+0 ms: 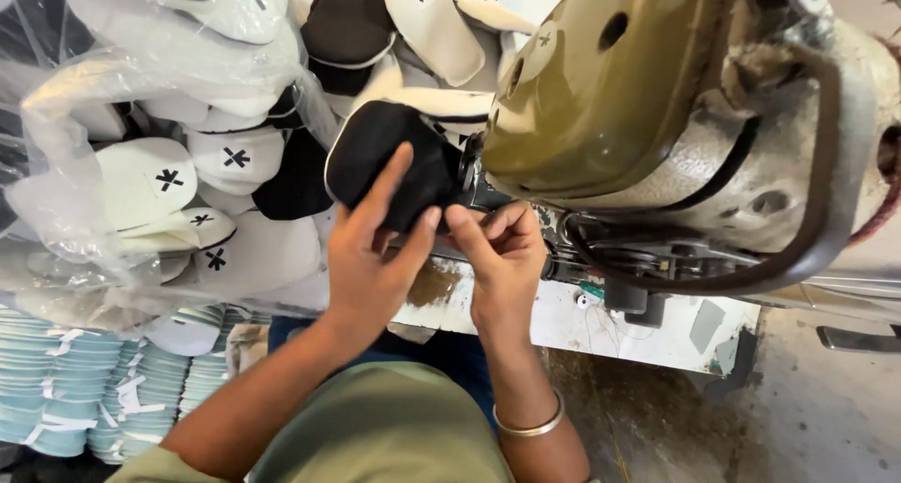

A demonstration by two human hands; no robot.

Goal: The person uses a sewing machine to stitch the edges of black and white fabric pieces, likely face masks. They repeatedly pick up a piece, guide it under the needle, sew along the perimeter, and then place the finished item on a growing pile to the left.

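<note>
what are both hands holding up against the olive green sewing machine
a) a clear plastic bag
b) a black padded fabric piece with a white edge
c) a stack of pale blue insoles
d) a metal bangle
b: the left hand and right hand both grip the black padded fabric piece with a white edge, held at the front of the olive green sewing machine; the stacks of pale blue insoles lie untouched at lower left.

A footwear stitching workshop is shown — an olive industrial sewing machine (pixel 610 89) is mounted on a worn, stained desk (pixel 582 323), cut shoe-upper pieces (pixel 169 178) are bagged in clear plastic, and pale insoles (pixel 75 389) are stacked in bundles.
</note>
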